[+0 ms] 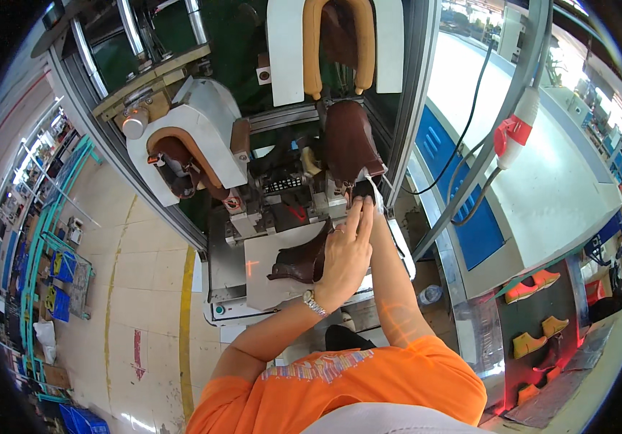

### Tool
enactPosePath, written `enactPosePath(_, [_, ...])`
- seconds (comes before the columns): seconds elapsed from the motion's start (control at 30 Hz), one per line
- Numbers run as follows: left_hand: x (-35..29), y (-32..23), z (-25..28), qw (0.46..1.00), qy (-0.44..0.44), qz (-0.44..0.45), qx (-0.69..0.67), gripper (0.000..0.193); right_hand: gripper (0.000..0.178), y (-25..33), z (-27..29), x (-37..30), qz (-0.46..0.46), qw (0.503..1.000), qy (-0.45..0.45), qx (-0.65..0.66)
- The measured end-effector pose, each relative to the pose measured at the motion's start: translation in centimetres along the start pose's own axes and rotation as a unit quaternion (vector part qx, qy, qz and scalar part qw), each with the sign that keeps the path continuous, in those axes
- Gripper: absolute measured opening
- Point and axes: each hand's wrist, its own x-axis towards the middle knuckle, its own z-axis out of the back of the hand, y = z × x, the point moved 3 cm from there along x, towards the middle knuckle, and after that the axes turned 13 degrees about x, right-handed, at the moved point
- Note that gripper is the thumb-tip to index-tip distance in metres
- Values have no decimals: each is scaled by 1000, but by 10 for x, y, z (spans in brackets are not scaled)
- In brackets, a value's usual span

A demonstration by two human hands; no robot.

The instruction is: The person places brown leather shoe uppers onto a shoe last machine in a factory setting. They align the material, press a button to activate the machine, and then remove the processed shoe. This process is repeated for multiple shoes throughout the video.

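Uneven tugging could skew the brown leather boot upper (352,137) just beyond the left hand (347,253), whose fingers lie close together near the upper's lower end, though whether it or the hidden right hand grips I cannot tell.

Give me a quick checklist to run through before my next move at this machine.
1. Mounted brown upper on the right-hand form: ok, it is over the form.
2. Left hand clear of that station: not ok, its fingers reach the mounted upper's lower end.
3. Right hand clear too: not ok, it is at the same spot, partly hidden by the left.
4. Firm grip by either hand: cannot tell, the fingertips overlap there.
5. Loose dark upper off the form: ok, it lies on the pale panel, left of your left hand.
6. Upper in the left-hand clamp seated correctly: cannot tell from this angle.
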Motion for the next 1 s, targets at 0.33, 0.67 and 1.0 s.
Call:
enactPosePath(0.33, [1, -1, -9, 1000, 10, -12, 15, 70, 30, 2, 5, 1, 7, 1000, -9, 1])
enactPosePath(0.67, [0, 10, 4, 999, 37, -34, 16, 57, 30, -9, 4, 1, 5, 1000, -11, 3])
enactPosePath(1.0, [2, 12, 17, 998, 13, -48, -34, 57, 30, -3, -2, -1, 21, 1000, -4, -7])
